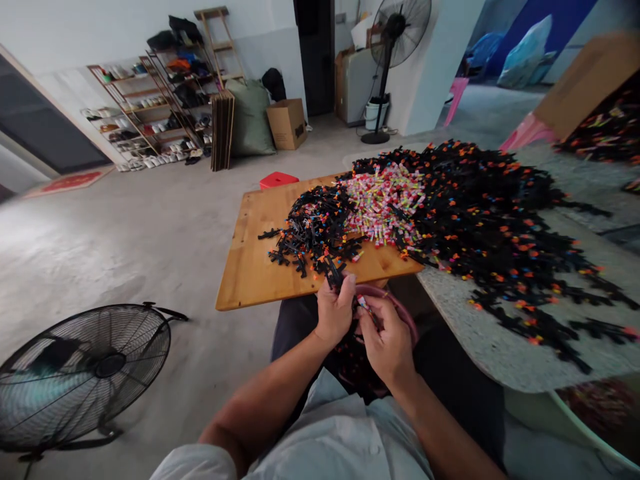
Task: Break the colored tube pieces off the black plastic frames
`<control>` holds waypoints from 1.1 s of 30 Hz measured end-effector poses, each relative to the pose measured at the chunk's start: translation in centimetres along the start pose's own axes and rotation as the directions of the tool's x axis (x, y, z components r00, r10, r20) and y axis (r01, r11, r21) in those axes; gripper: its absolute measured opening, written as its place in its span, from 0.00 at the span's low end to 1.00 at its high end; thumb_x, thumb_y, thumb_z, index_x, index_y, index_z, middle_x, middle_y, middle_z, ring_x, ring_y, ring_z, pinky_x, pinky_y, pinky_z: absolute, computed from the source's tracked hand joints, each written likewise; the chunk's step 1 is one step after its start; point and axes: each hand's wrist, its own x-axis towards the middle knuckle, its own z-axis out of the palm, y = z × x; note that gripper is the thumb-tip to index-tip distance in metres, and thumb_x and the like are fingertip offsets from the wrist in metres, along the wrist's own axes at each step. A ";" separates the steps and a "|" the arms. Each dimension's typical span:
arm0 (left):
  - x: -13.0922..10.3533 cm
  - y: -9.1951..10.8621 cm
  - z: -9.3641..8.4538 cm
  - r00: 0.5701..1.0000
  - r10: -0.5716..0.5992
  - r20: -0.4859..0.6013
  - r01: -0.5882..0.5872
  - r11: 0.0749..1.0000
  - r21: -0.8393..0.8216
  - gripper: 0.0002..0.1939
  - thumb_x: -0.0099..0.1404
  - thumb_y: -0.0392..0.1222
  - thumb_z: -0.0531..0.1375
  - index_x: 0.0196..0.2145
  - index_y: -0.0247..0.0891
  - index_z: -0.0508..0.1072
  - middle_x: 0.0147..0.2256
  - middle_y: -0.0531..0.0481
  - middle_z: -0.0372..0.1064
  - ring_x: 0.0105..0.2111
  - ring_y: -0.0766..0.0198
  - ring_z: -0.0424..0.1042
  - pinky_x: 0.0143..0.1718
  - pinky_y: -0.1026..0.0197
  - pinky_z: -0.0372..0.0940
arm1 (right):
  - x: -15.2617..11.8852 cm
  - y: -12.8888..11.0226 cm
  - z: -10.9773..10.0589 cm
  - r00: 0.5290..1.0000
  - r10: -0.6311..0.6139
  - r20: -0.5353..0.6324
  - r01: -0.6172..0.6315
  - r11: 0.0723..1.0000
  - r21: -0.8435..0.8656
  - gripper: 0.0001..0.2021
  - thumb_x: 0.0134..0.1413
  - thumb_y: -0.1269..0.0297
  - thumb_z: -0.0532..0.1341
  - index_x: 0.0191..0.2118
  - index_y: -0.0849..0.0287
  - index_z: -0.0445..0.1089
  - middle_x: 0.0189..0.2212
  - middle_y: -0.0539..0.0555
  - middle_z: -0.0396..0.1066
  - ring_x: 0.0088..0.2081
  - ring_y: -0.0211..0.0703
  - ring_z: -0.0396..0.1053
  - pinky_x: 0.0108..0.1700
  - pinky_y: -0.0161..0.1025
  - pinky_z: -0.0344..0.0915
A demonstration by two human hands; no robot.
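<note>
We find both hands raised over the lap at the near edge of a wooden bench (245, 270). The left hand (334, 312) is closed around a black toy gun (333, 272), thumb on top; we judge this grip keeps it steady. The right hand (389, 337) pinches a small white-and-red piece (363, 303) between thumb and fingers, close beside the left hand; a fingertip hold probably suits so small an item. Whether the piece touches the gun we cannot tell.

On the wooden bench we note a small heap of black toy guns (317, 223), just beyond the left hand, and next to it a pile of pink-and-white pieces (385, 207). Both appear set there for short reach. A larger heap of black toy guns (480, 200) spreads over the grey bench (493, 357) at right, apparently for want of room on the wood. Below the hands, a pink tub (409, 319) sits between the knees, seemingly placed to catch what drops; its contents are dark and partly hidden.
</note>
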 end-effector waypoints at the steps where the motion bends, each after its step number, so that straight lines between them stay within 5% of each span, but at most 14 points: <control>1: -0.1 -0.2 0.0 1.000 0.023 -0.019 -0.023 0.999 0.025 0.14 0.63 0.48 0.68 0.30 0.38 0.69 0.25 0.56 0.64 0.28 0.67 0.64 0.32 0.65 0.61 | 0.0 0.1 -0.1 1.000 -0.022 -0.010 0.021 0.999 -0.034 0.12 0.67 0.53 0.63 0.49 0.53 0.74 0.47 0.62 0.81 0.48 0.56 0.79 0.52 0.50 0.74; 7: -0.5 -1.2 0.2 0.994 -0.107 -0.013 0.107 0.994 -0.023 0.18 0.64 0.52 0.67 0.28 0.39 0.67 0.22 0.57 0.61 0.23 0.69 0.61 0.27 0.67 0.61 | 0.1 0.3 -0.3 0.984 0.135 0.119 -0.157 0.966 0.203 0.14 0.68 0.50 0.62 0.47 0.55 0.72 0.32 0.55 0.79 0.26 0.43 0.74 0.31 0.41 0.73; 13: -0.5 -1.7 0.5 0.891 -0.402 0.212 0.443 0.872 -0.207 0.25 0.63 0.60 0.66 0.25 0.39 0.62 0.17 0.61 0.54 0.14 0.74 0.52 0.16 0.69 0.50 | 0.5 0.7 -0.1 0.933 0.268 0.239 -0.355 0.787 0.504 0.14 0.63 0.51 0.67 0.43 0.57 0.71 0.30 0.50 0.76 0.21 0.36 0.68 0.25 0.36 0.67; 17: -0.4 -1.8 0.2 0.909 -0.367 0.197 0.395 0.910 -0.129 0.22 0.65 0.58 0.65 0.27 0.39 0.65 0.17 0.59 0.57 0.15 0.73 0.54 0.17 0.69 0.51 | 0.2 0.6 -0.4 0.947 0.250 0.200 -0.313 0.854 0.416 0.13 0.66 0.51 0.64 0.44 0.56 0.71 0.30 0.51 0.75 0.22 0.38 0.69 0.26 0.38 0.68; 20: -0.4 -1.7 -0.1 0.963 -0.237 0.131 0.240 0.971 -0.008 0.20 0.65 0.54 0.66 0.27 0.39 0.66 0.18 0.58 0.59 0.18 0.71 0.57 0.21 0.67 0.53 | -0.1 0.6 -0.8 0.981 0.145 0.125 -0.167 0.969 0.184 0.13 0.68 0.51 0.62 0.47 0.54 0.72 0.32 0.54 0.77 0.26 0.43 0.73 0.32 0.42 0.72; 24: -0.7 -1.7 -0.4 0.994 -0.079 0.070 0.072 0.993 0.096 0.18 0.68 0.50 0.64 0.26 0.39 0.64 0.21 0.57 0.60 0.22 0.69 0.59 0.26 0.66 0.57 | -0.5 1.1 -0.9 0.994 0.045 0.096 -0.044 0.999 -0.004 0.12 0.68 0.53 0.61 0.49 0.52 0.72 0.34 0.56 0.79 0.29 0.48 0.76 0.38 0.46 0.74; 29: -1.0 -1.9 -0.2 0.995 -0.092 0.038 0.092 0.996 0.023 0.22 0.68 0.55 0.63 0.24 0.40 0.62 0.21 0.56 0.58 0.22 0.69 0.57 0.26 0.65 0.56 | -0.7 0.6 -0.2 0.982 0.133 0.135 -0.148 0.983 0.110 0.13 0.68 0.50 0.61 0.46 0.53 0.71 0.27 0.52 0.76 0.25 0.44 0.73 0.32 0.42 0.72; 33: -1.1 -2.0 -0.1 0.975 -0.185 0.124 0.196 0.977 -0.083 0.27 0.69 0.62 0.61 0.23 0.40 0.60 0.20 0.56 0.54 0.21 0.69 0.53 0.25 0.65 0.55 | -0.7 -0.2 0.2 0.956 0.238 0.172 -0.278 0.924 0.265 0.15 0.66 0.47 0.63 0.42 0.55 0.70 0.22 0.47 0.71 0.21 0.38 0.67 0.25 0.36 0.67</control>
